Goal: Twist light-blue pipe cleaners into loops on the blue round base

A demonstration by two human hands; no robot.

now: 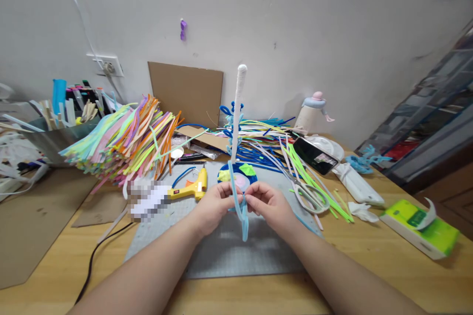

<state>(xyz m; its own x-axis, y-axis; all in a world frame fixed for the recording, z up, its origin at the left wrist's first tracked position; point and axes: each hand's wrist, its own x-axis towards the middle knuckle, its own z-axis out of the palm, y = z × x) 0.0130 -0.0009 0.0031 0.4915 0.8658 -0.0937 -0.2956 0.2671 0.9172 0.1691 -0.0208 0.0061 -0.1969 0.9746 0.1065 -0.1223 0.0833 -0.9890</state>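
A light blue pipe cleaner (pixel 243 221) is bent into loops between my two hands, above the grey cutting mat (pixel 214 261). My left hand (pixel 218 204) pinches it from the left, thumb against fingertips. From the other side my right hand (pixel 269 202) grips it the same way, the fingertips nearly meeting. One strand rises past the left fingers. Just behind stands a white wrapped rod (pixel 239 103) on a round dark blue base (pixel 252 172) with yellow-green and pink pieces. Blue looped pipe cleaners (pixel 226 109) show around the rod. My fingertips partly hide the base.
Left of my hands lies a yellow glue gun (pixel 192 188), beyond it a big bundle of coloured pipe cleaners (pixel 125 138). To the right are scissors (pixel 310 197), a phone (pixel 316 155) and a green tissue pack (pixel 421 226). Cardboard (pixel 185 91) leans on the wall.
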